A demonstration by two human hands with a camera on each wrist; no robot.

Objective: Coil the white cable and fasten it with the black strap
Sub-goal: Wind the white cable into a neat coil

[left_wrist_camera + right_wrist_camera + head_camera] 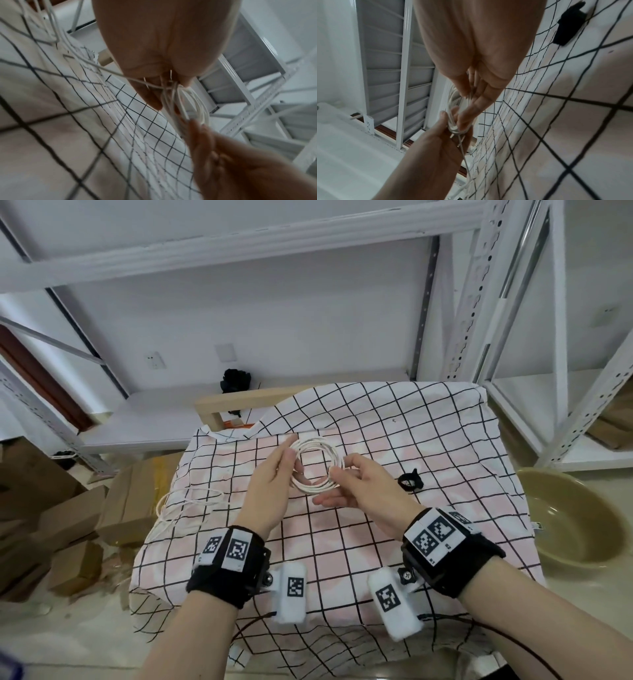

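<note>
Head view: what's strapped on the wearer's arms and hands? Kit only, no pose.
Bare forearms, no sleeves or gloves. Left hand and right hand each have a black fabric wrist cuff: the left cuff and right cuff carry white tags printed with black square fiducial codes. A white block with another code hangs under each wrist. A thin dark cable trails from the right unit.

A checked cloth [428,440] covers the table; a tan basin [575,508] sits beside it.

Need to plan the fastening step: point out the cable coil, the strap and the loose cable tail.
coil [317,444]: head view, far arc of the loops
strap [411,481]: head view, middle of its black band
tail [185,494]: head view, slack loop at the cloth's left edge
</note>
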